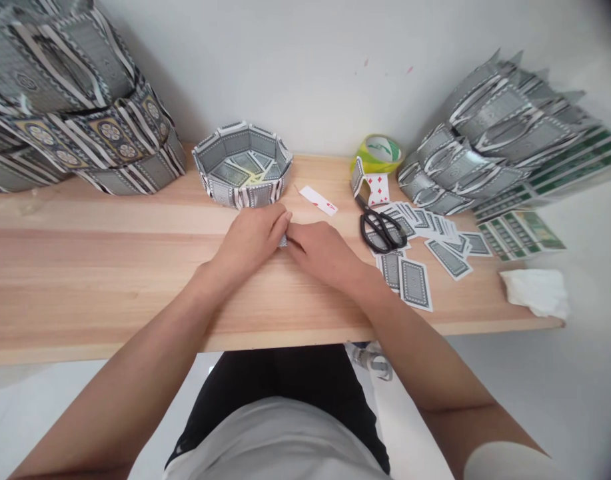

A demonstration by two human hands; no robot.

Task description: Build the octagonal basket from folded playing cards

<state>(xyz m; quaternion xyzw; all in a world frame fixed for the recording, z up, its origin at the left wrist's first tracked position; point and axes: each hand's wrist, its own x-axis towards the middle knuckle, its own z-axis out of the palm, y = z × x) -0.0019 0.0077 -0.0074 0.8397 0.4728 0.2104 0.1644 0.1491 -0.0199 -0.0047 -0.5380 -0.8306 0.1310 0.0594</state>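
Card [283, 241] mostly hidden between hands

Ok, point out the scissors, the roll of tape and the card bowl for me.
scissors [382, 230]: head view, on the black handle loops.
roll of tape [380, 152]: head view, on the yellow-green outer band.
card bowl [245, 193]: head view, on the front wall of folded playing cards.

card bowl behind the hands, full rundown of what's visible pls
The card bowl is a low, many-sided ring built from folded playing cards, their grey patterned backs facing outward with white edges showing at the folds. More cards line its floor, with a yellowish patch among them. It looks like stiff paper card, open at the top, sitting upright on the wooden table near the white wall. Nothing visibly touches it; the left hand lies just in front of it.
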